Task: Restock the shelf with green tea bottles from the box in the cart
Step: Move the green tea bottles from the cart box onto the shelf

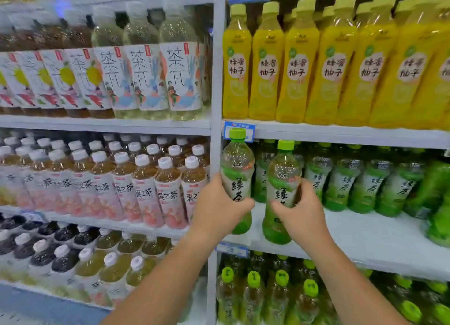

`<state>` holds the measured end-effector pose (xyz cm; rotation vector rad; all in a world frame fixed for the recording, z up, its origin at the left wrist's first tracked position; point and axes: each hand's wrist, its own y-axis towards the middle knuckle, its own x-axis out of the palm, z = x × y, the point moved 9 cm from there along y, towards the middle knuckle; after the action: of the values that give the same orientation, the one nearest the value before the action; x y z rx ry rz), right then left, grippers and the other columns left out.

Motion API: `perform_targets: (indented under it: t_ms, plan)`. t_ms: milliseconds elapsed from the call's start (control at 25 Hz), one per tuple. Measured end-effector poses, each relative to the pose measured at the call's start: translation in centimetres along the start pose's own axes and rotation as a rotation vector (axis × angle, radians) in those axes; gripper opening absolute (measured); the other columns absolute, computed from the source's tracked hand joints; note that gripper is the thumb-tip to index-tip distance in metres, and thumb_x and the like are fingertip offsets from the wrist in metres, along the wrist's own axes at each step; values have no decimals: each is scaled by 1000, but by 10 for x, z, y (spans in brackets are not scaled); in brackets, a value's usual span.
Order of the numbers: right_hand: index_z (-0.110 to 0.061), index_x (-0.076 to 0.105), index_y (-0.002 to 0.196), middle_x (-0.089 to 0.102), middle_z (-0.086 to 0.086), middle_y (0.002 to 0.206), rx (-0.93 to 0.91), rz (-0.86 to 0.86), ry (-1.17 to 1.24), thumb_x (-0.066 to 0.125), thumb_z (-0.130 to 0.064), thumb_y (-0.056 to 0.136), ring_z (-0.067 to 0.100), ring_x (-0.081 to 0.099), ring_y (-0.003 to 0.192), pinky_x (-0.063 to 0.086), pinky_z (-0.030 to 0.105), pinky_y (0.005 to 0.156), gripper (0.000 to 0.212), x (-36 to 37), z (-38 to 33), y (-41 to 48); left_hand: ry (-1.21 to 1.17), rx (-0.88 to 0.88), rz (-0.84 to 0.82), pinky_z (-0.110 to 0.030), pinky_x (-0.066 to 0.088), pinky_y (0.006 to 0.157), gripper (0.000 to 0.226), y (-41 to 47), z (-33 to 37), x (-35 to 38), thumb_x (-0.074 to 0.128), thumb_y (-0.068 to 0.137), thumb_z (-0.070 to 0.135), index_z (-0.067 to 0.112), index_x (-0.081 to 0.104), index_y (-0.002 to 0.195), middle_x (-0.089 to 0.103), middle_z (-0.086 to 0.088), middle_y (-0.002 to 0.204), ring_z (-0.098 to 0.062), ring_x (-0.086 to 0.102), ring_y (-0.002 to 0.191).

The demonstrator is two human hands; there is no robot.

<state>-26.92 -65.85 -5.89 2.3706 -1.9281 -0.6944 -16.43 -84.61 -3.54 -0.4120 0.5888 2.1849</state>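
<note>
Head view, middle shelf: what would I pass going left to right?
White-capped bottles → post → left bottle in left hand → right bottle in right hand → shelved green tea bottles.

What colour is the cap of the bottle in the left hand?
Bright green. The cap shows best in the head view.

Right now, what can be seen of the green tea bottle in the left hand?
The green tea bottle is clear plastic with a bright green screw cap, pale liquid showing at the shoulder, and a green-and-white wrap label with black characters. It stands about upright at the left end of the shelf, beside the white post. The left hand grips its lower half, thumb across the label. Whether its base rests on the shelf cannot be told.
</note>
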Motion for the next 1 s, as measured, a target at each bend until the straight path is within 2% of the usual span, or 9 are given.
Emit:
perform_targets:
  t_ms: [120, 320, 440, 560, 640, 720, 800, 880, 1000]
  plan:
    - [-31, 51, 118, 65, -21, 91, -83, 54, 25, 79, -19, 77, -13, 61, 81, 44, 7, 54, 51, 12, 40, 7, -35, 121, 36, -10, 44, 46, 35, 8, -25, 33, 76, 59, 37, 33, 55, 86, 68, 23, 73, 6, 64, 62]
    - [-36, 50, 124, 62, -33, 103, -194, 46, 58, 79, -34, 80, -13, 60, 93, 47, 4, 66, 53, 23, 58, 8, -100, 141, 52, -14, 50, 55, 49, 20, -59, 64, 76, 61, 33, 30, 56, 106, 71, 13, 83, 2, 68, 72]
    - [-47, 54, 114, 62, -40, 104, -206, -19, 61, 77, -46, 82, -17, 59, 95, 50, 6, 72, 40, 33, 68, 8, -126, 169, 80, -10, 51, 60, 60, 26, -67, 67, 76, 64, 33, 35, 49, 117, 70, 18, 91, 6, 67, 80]
    - [-56, 52, 113, 63, -36, 112, -160, -118, 50, 68, -47, 89, -14, 58, 104, 51, 21, 88, 30, 44, 93, 2, -121, 160, 78, -20, 56, 73, 59, 24, -79, 75, 79, 68, 25, 34, 50, 118, 68, 16, 103, 6, 65, 92]
    - [-55, 48, 118, 57, -26, 123, -154, -162, 9, 64, -45, 92, -8, 54, 114, 47, 26, 96, 32, 48, 105, 0, -67, 142, 59, -36, 56, 92, 67, 16, -89, 84, 80, 75, 24, 25, 47, 133, 62, 5, 122, -6, 62, 112]
    - [-53, 47, 114, 54, -22, 124, -136, -211, -13, 64, -38, 93, -10, 51, 113, 44, 22, 92, 31, 52, 110, 7, 101, 103, 32, -42, 48, 105, 86, 10, -96, 94, 70, 90, 39, 14, 21, 156, 50, -6, 145, -20, 52, 131]
    - [-48, 50, 111, 56, -22, 119, -108, -247, -37, 65, -34, 93, -15, 52, 102, 41, 12, 79, 27, 57, 110, 19, 257, 38, 20, -39, 45, 108, 94, 10, -103, 100, 52, 98, 51, 6, -2, 160, 43, -13, 154, -24, 49, 135]
    - [-42, 53, 114, 60, -23, 112, -97, -240, -38, 67, -33, 92, -12, 54, 99, 40, 10, 73, 28, 63, 107, 31, 308, -7, 32, -39, 43, 108, 92, 14, -104, 101, 45, 100, 54, 2, -4, 158, 42, -17, 154, -27, 49, 136]
    - [-41, 55, 110, 62, -25, 106, -95, -174, -3, 72, -30, 90, -9, 58, 96, 42, 12, 72, 29, 68, 106, 40, 294, -54, 50, -43, 39, 112, 85, 28, -105, 100, 48, 99, 55, 3, 12, 154, 41, -19, 153, -31, 43, 140]
